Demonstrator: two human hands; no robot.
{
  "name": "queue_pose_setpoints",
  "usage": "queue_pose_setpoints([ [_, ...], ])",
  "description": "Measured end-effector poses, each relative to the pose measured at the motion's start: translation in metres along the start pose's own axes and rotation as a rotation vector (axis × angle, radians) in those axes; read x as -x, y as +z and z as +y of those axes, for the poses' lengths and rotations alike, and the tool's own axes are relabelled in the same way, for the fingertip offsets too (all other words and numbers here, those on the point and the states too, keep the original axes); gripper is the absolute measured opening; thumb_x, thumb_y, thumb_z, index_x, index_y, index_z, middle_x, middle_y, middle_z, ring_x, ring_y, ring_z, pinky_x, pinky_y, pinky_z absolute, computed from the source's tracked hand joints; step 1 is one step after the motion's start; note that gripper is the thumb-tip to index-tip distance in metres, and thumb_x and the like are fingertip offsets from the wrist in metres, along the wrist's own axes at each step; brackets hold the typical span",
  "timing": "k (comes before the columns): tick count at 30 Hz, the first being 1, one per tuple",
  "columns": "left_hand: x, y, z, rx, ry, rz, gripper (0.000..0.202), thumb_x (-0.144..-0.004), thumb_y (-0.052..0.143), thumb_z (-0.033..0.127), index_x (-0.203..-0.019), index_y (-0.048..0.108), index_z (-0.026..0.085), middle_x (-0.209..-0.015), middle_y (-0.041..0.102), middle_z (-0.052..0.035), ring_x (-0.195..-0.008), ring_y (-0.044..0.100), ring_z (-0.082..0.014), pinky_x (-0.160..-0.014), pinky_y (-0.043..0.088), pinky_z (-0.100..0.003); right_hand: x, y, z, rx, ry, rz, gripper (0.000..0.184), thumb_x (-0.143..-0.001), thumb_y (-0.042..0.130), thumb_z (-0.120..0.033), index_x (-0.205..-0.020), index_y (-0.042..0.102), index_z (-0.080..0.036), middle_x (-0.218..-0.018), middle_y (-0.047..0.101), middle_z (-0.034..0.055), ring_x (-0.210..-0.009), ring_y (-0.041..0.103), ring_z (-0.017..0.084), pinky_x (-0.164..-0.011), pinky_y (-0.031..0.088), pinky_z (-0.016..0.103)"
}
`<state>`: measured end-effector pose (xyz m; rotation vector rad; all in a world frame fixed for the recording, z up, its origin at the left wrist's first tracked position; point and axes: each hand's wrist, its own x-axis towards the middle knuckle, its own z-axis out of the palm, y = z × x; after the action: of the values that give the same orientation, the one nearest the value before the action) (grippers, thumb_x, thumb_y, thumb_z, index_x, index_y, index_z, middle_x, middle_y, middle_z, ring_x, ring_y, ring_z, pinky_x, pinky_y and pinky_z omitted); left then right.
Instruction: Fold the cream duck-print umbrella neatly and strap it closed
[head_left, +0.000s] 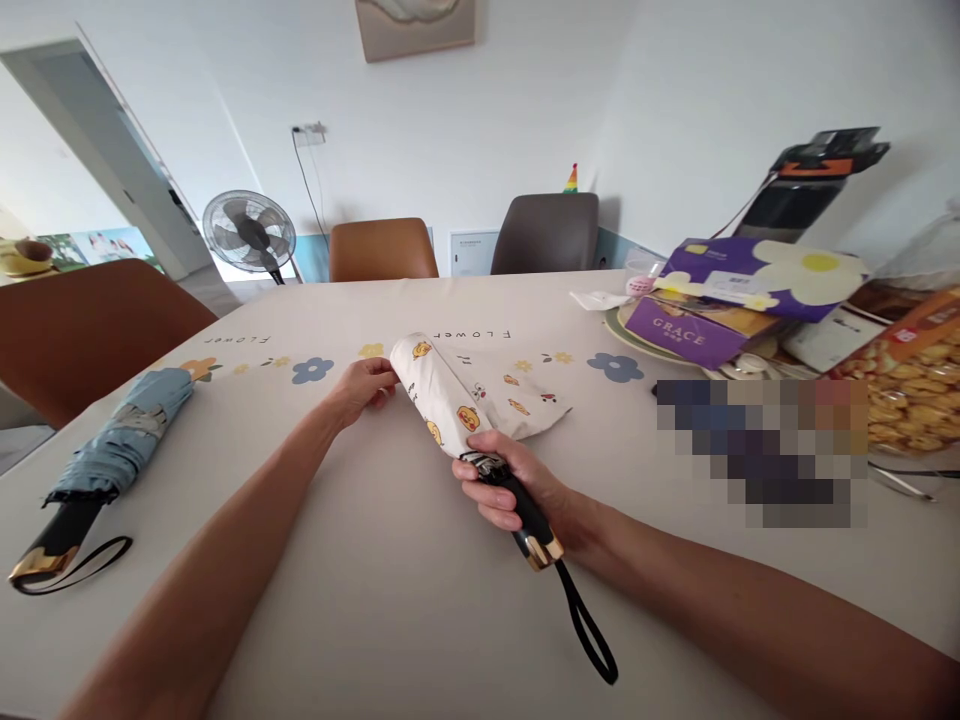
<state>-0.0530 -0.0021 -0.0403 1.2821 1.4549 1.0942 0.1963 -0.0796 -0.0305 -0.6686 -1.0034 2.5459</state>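
A white folding umbrella (442, 410) with yellow cartoon prints lies slanted above the table, its canopy folded around the shaft and one loose flap (525, 400) spread out to the right. My right hand (517, 480) wraps around it where the black handle meets the cloth. From the gold-coloured handle end hangs a black wrist strap (589, 630). At the umbrella's upper left edge, my left hand (364, 390) has its fingers bent against the cloth; the fingertips are partly hidden. A blue folded umbrella (127, 430) with a black and gold handle rests at the left.
The table (360, 600) has a flower-printed cover. At the right stand a purple tissue pack (757, 275), a purple box (671, 330) on a plate, a bag of snacks (907, 390) and a dark bottle (802, 200). Chairs (382, 250) and a fan (251, 232) stand beyond.
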Motion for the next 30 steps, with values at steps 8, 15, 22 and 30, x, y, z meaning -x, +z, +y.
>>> queue_pose_setpoints([
  [8, 0.0, 0.036, -0.007, -0.025, 0.211, 0.276, 0.014, -0.061, 0.054, 0.016, -0.074, 0.059, 0.018, -0.064, 0.058, 0.0021, -0.059, 0.051, -0.011, -0.054, 0.04, -0.021, -0.002, 0.007, 0.004, 0.1, 0.077, -0.008, 0.026, -0.08, 0.049, -0.035, -0.063, 0.047, -0.016, -0.038, 0.039, -0.0065, -0.03, 0.033, 0.005, -0.032, 0.031, 0.017],
  [15, -0.01, 0.017, -0.017, -0.364, 0.153, 0.387, 0.016, -0.055, 0.052, 0.005, -0.062, 0.059, 0.018, -0.08, 0.063, -0.0061, -0.094, 0.054, -0.0271, -0.083, 0.039, -0.037, -0.006, 0.015, 0.008, -0.041, 0.015, 0.116, 0.019, -0.079, 0.055, -0.031, -0.071, 0.047, -0.016, -0.048, 0.044, -0.0064, -0.035, 0.035, 0.004, -0.035, 0.034, 0.016],
  [22, 0.004, 0.018, 0.015, -0.518, 0.178, 0.441, 0.028, -0.072, 0.047, 0.018, -0.096, 0.061, 0.02, -0.108, 0.061, -0.0071, -0.101, 0.054, -0.0247, -0.089, 0.04, -0.038, -0.008, 0.014, 0.008, -0.059, 0.033, 0.111, 0.022, -0.078, 0.058, -0.034, -0.071, 0.047, -0.016, -0.053, 0.045, -0.0056, -0.038, 0.038, 0.004, -0.036, 0.037, 0.017],
  [30, -0.009, 0.072, 0.054, -0.979, 0.29, 0.053, 0.045, -0.082, 0.039, 0.041, -0.113, 0.057, 0.013, -0.126, 0.053, -0.0127, -0.121, 0.042, -0.0274, -0.099, 0.031, -0.038, -0.011, 0.013, 0.01, -0.102, -0.001, 0.129, 0.018, -0.077, 0.061, -0.029, -0.075, 0.049, -0.016, -0.063, 0.049, -0.0041, -0.04, 0.039, 0.004, -0.035, 0.038, 0.018],
])
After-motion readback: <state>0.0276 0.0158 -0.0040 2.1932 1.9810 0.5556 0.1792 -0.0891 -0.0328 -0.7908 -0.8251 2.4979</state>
